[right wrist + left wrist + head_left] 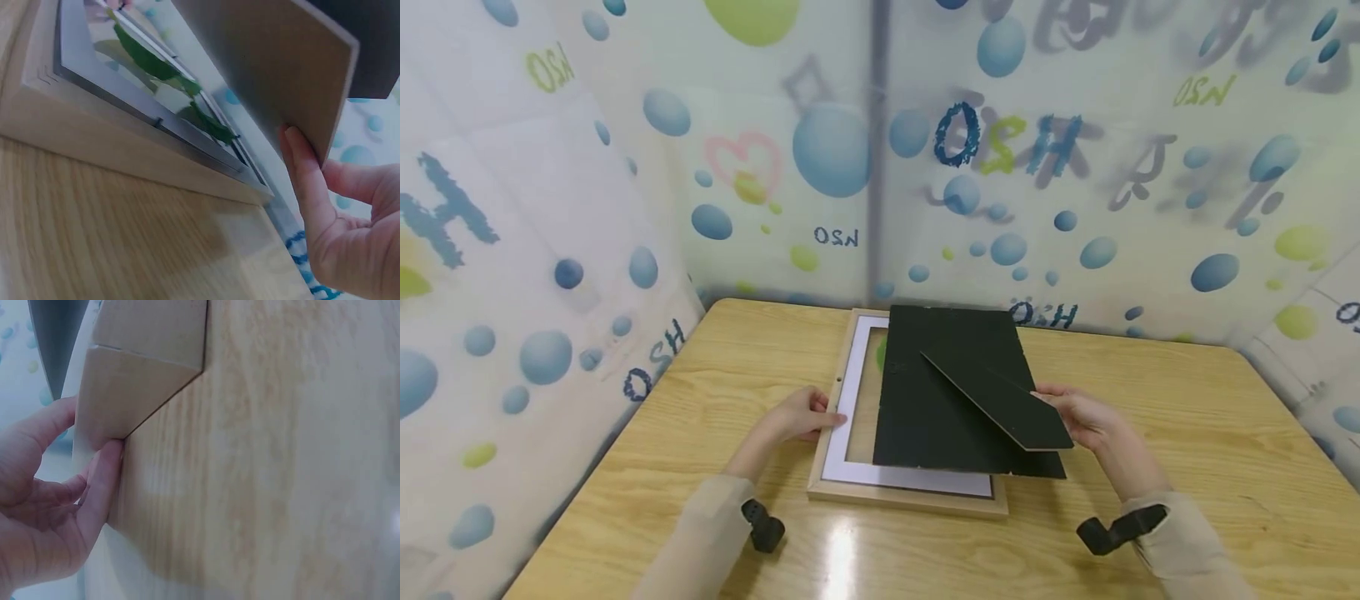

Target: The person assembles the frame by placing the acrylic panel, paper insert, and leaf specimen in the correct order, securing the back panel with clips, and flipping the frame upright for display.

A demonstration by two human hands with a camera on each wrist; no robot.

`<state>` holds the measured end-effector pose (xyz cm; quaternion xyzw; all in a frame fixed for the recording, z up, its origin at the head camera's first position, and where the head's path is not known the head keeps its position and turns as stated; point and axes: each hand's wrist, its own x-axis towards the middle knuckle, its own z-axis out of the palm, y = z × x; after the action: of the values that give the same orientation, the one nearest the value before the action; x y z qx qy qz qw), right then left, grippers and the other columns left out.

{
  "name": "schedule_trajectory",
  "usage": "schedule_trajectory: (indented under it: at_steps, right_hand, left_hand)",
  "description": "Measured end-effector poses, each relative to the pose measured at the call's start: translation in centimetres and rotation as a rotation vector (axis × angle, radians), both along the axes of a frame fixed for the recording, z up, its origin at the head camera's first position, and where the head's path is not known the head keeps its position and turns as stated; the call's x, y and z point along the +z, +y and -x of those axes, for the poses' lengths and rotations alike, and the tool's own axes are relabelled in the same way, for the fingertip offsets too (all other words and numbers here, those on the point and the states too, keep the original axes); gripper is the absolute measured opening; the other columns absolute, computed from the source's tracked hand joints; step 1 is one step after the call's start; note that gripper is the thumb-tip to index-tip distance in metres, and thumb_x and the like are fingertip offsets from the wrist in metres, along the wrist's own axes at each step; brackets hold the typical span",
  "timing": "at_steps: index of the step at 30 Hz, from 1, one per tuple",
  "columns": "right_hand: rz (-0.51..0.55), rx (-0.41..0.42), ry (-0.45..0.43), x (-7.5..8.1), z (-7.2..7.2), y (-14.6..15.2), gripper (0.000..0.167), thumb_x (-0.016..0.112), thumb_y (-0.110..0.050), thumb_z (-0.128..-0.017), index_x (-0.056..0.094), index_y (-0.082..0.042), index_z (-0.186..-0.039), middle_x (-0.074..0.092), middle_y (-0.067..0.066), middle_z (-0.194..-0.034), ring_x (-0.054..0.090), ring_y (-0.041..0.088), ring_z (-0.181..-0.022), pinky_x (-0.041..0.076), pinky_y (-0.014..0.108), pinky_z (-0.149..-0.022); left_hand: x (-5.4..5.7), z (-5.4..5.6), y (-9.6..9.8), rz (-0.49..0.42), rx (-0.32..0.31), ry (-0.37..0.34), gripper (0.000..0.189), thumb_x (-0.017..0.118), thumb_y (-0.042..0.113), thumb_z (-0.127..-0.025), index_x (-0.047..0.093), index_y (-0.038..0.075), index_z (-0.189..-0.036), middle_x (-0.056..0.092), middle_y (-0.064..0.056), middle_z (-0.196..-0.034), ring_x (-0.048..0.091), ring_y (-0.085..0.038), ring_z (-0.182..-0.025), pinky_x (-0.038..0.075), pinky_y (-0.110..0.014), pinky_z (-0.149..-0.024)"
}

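Observation:
A light wood picture frame (910,500) lies flat on the table, with a white mat border (857,362) inside it. My left hand (801,414) grips its left side, thumb on top and fingers against the outer edge. Tilted above the frame is a black backing board (951,333) with a fold-out stand (1018,408) on its upper face. My right hand (1078,417) pinches the board's right edge. In the right wrist view, the board's underside (269,69) is brown, apart from the frame's right side. Green leaves (147,56) show inside the frame, mostly hidden from the head view.
The wooden table (1150,383) extends to both sides of the frame. A patterned curtain (775,167) with blue and green dots hangs behind it and along the sides. Small dark tabs (159,122) stick up along the frame's inner edge.

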<state>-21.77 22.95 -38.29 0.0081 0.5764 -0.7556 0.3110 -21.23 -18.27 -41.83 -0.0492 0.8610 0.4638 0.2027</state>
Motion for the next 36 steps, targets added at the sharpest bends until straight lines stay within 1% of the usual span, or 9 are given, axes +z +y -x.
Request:
schedule_trajectory:
  at_steps: [4,5,8,12,15,20,25,30,36]
  right_hand:
    - [-0.043,0.015,0.024,-0.5,0.3,-1.2,0.039,0.044,-0.005,-0.095,0.029,0.005,-0.129,0.065,-0.005,-0.089,0.065,0.006,-0.077,0.054,0.023,-0.069]
    - [-0.049,0.02,0.029,-0.6,0.3,-1.4,0.046,0.043,-0.005,-0.095,0.021,0.007,-0.134,0.065,-0.005,-0.088,0.065,0.006,-0.077,0.054,0.022,-0.069]
    - [-0.067,0.031,0.034,-0.6,0.6,-2.3,0.058,0.041,-0.004,-0.095,0.006,0.013,-0.139,0.066,-0.006,-0.087,0.065,0.005,-0.076,0.054,0.021,-0.069]
    - [-0.08,0.025,0.019,-0.5,0.8,-3.3,0.051,0.041,-0.003,-0.095,0.015,0.012,-0.136,0.066,-0.005,-0.085,0.065,0.005,-0.075,0.054,0.021,-0.068]
    - [-0.074,0.022,0.011,-0.6,0.7,-3.9,0.046,0.039,-0.001,-0.095,0.019,0.012,-0.134,0.066,-0.005,-0.083,0.065,0.005,-0.075,0.054,0.022,-0.068]
    - [-0.07,0.011,0.002,-1.0,0.8,-4.9,0.052,0.037,0.001,-0.095,0.011,0.013,-0.137,0.066,-0.005,-0.082,0.065,0.005,-0.075,0.054,0.021,-0.068]
    - [-0.089,0.007,0.017,-1.3,1.1,-5.5,0.05,0.038,-0.001,-0.095,0.012,0.013,-0.137,0.066,-0.006,-0.08,0.064,0.004,-0.074,0.054,0.021,-0.068]
    - [-0.105,0.003,0.031,-1.6,1.2,-6.0,0.045,0.039,-0.002,-0.095,0.018,0.012,-0.133,0.066,-0.008,-0.078,0.064,0.004,-0.073,0.053,0.021,-0.068]
    - [-0.097,0.004,0.035,-1.9,1.2,-6.2,0.038,0.04,-0.002,-0.094,0.026,0.01,-0.128,0.066,-0.008,-0.077,0.065,0.004,-0.072,0.054,0.02,-0.067]
  left_hand:
    - [-0.1,0.0,0.0,-0.005,-0.009,0.014,0.039,0.07,0.022,-0.08,0.048,-0.001,-0.104,0.05,-0.009,-0.091,0.054,-0.017,-0.08,0.053,-0.028,-0.068]
    - [-0.1,0.0,-0.1,-0.008,-0.015,0.02,0.04,0.07,0.023,-0.081,0.048,-0.001,-0.104,0.049,-0.009,-0.091,0.053,-0.017,-0.079,0.053,-0.028,-0.067]
    - [-0.1,0.0,-0.2,-0.023,-0.028,0.032,0.041,0.069,0.025,-0.081,0.048,-0.002,-0.104,0.048,-0.008,-0.091,0.053,-0.016,-0.079,0.053,-0.028,-0.066]
    - [-0.1,0.1,-0.5,-0.043,-0.035,0.025,0.044,0.063,0.033,-0.086,0.047,-0.002,-0.106,0.048,-0.009,-0.092,0.052,-0.016,-0.079,0.053,-0.027,-0.066]
    - [-0.3,0.2,-0.6,-0.076,-0.019,-0.001,0.042,0.056,0.033,-0.09,0.047,-0.003,-0.11,0.049,-0.01,-0.093,0.052,-0.016,-0.078,0.053,-0.028,-0.067]
    - [-0.6,0.2,-0.5,-0.128,0.001,-0.026,0.044,0.047,0.031,-0.095,0.044,-0.007,-0.116,0.049,-0.012,-0.094,0.053,-0.016,-0.078,0.054,-0.03,-0.069]
    - [-0.8,0.3,-0.2,-0.159,0.038,-0.016,0.043,0.04,0.031,-0.098,0.043,-0.008,-0.114,0.049,-0.009,-0.082,0.052,-0.014,-0.07,0.053,-0.026,-0.061]
    - [-0.9,0.3,-0.1,-0.162,0.058,-0.016,0.042,0.037,0.032,-0.099,0.043,-0.008,-0.113,0.047,-0.007,-0.078,0.05,-0.013,-0.066,0.052,-0.024,-0.058]
    - [-0.8,0.2,-0.2,-0.156,0.034,-0.034,0.047,0.039,0.033,-0.098,0.04,-0.01,-0.118,0.05,-0.012,-0.087,0.054,-0.016,-0.074,0.055,-0.03,-0.067]
